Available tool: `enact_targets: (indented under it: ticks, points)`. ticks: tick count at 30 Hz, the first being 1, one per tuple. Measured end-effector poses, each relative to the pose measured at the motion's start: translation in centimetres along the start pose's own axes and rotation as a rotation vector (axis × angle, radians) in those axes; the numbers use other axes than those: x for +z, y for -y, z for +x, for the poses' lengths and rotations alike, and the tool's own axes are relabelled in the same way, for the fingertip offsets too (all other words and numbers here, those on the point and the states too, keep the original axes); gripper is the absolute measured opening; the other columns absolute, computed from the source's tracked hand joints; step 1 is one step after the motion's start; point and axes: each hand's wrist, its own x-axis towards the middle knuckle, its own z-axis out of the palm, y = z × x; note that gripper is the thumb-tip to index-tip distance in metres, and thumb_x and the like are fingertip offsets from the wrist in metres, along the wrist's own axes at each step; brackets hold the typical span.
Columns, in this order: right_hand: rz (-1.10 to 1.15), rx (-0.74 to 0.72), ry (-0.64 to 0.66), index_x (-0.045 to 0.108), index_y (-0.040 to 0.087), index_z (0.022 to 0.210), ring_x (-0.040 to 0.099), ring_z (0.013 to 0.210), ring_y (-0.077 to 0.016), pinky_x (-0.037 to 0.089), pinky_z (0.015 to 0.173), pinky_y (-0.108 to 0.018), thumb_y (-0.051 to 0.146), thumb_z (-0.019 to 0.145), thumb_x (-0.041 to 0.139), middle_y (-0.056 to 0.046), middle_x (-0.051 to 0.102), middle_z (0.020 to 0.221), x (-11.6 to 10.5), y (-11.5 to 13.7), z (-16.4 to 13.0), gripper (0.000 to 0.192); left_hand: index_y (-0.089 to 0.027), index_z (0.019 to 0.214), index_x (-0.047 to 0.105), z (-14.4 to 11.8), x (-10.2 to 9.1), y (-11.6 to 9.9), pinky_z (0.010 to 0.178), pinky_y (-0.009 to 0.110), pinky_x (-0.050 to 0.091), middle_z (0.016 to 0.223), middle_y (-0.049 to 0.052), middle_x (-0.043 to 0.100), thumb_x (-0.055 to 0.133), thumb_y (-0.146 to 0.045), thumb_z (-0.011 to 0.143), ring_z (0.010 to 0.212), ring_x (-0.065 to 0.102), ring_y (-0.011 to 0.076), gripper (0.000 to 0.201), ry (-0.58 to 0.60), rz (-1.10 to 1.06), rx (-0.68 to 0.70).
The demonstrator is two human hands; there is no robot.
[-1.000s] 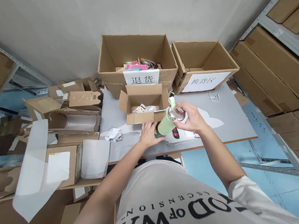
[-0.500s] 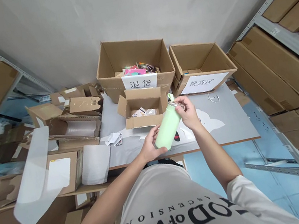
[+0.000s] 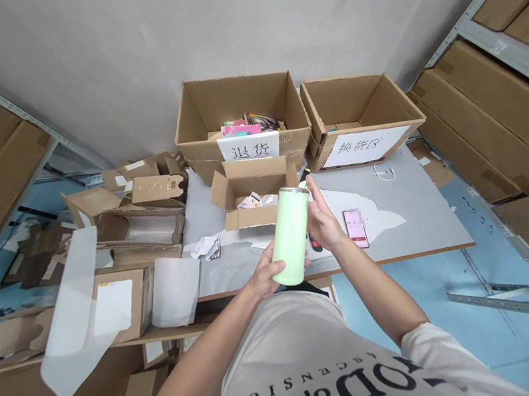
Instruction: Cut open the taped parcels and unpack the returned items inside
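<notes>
I hold a pale green bottle (image 3: 291, 232) with a silver top nearly upright above the near edge of the grey table (image 3: 417, 233). My left hand (image 3: 262, 279) grips its base. My right hand (image 3: 322, 219) wraps its right side near the top. Just behind the bottle sits a small open cardboard box (image 3: 254, 190) with papers inside. A phone (image 3: 355, 227) with a red screen lies on the table right of my right hand.
Two large open boxes stand at the back, each with a white label: the left box (image 3: 241, 119) holds colourful items, the right box (image 3: 357, 115) looks nearly bare. Flattened cartons and plastic sheets (image 3: 125, 248) crowd the left. Shelves of boxes (image 3: 509, 116) line the right.
The bottle has been lifted from lying tilted on the table to nearly upright and closer to me. My right hand slid from its cap down to its side, uncovering the phone.
</notes>
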Motion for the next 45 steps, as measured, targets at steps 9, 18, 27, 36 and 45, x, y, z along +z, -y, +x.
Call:
enact_targets:
  ticks: [9, 18, 27, 36, 45]
  points:
    - [0.098, -0.018, -0.086, -0.016, 0.037, 0.148, 0.066, 0.086, -0.0166, 0.054, 0.078, -0.034, 0.050, 0.076, 0.069, -0.006, 0.062, 0.118, 0.4, -0.4, 0.3, 0.112, -0.014, 0.123, 0.051, 0.2, 0.0, 0.7, 0.080, 0.044, 0.051, 0.117, 0.018, 0.063, 0.071, -0.054, 0.065, 0.100, 0.064, 0.0342, 0.074, -0.054, 0.030, -0.003]
    - [0.017, -0.046, -0.220, -0.002, 0.035, 0.150, 0.064, 0.093, -0.0185, 0.055, 0.081, -0.036, 0.049, 0.067, 0.077, -0.009, 0.056, 0.124, 0.3, -1.3, 0.7, 0.115, -0.019, 0.117, 0.045, 0.2, -0.6, 1.2, 0.083, 0.036, 0.049, 0.112, 0.010, 0.062, 0.082, -0.043, 0.059, 0.101, 0.061, 0.0247, 0.073, -0.351, 0.503, 0.210]
    - [0.052, -0.027, -0.119, 0.039, 0.031, 0.137, 0.061, 0.106, -0.0226, 0.051, 0.090, -0.039, 0.052, 0.073, 0.069, -0.007, 0.056, 0.127, 0.6, -1.2, 0.5, 0.074, -0.019, 0.112, 0.050, -0.3, -0.3, 1.0, 0.078, 0.035, 0.049, 0.103, 0.008, 0.067, 0.081, -0.044, 0.058, 0.095, 0.064, 0.0259, 0.067, -0.307, 0.320, 0.155]
    - [0.117, 0.071, 0.077, 0.046, 0.027, 0.127, 0.065, 0.097, -0.0289, 0.052, 0.079, -0.047, 0.061, 0.075, 0.057, -0.009, 0.065, 0.115, 0.3, -0.5, -0.2, 0.062, -0.012, 0.110, 0.062, -0.7, -0.3, 1.3, 0.075, 0.042, 0.051, 0.098, 0.015, 0.070, 0.069, -0.056, 0.066, 0.086, 0.068, 0.0319, 0.063, -0.033, 0.013, 0.010]
    - [-0.050, -0.017, -0.147, 0.048, 0.030, 0.118, 0.064, 0.083, -0.0190, 0.053, 0.071, -0.032, 0.055, 0.074, 0.065, -0.002, 0.066, 0.104, -0.8, -1.4, 1.5, 0.053, -0.019, 0.120, 0.050, 0.1, -1.1, 1.1, 0.085, 0.035, 0.049, 0.123, 0.014, 0.055, 0.085, -0.046, 0.052, 0.106, 0.059, 0.0256, 0.082, -0.296, 0.355, 0.221]
